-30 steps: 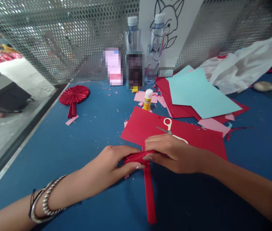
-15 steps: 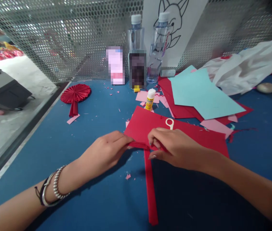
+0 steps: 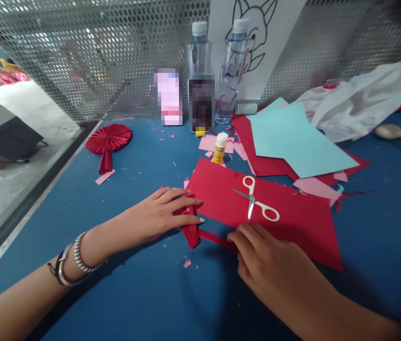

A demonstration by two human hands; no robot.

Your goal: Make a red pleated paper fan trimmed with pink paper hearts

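Note:
My left hand lies low over a folded red paper piece, its fingers spread and touching it. Part of that piece is hidden under the fingers. A narrow red paper strip runs from beside it to my right hand, which pinches the strip's right end. Just beyond, a large red paper sheet lies flat, with white-handled scissors resting on it, blades apart. Behind the sheet stands a capped glue stick.
A pleated red paper fan lies at the left. Light-blue sheets cover red paper at the right, near a white plastic bag. Two phones and two bottles stand against the perforated metal panel. Pink scraps are scattered about.
My left hand has spread its fingers over the folded paper. My right hand has moved nearer with the strip, which has swung from lengthwise to crosswise. The scissors are now uncovered.

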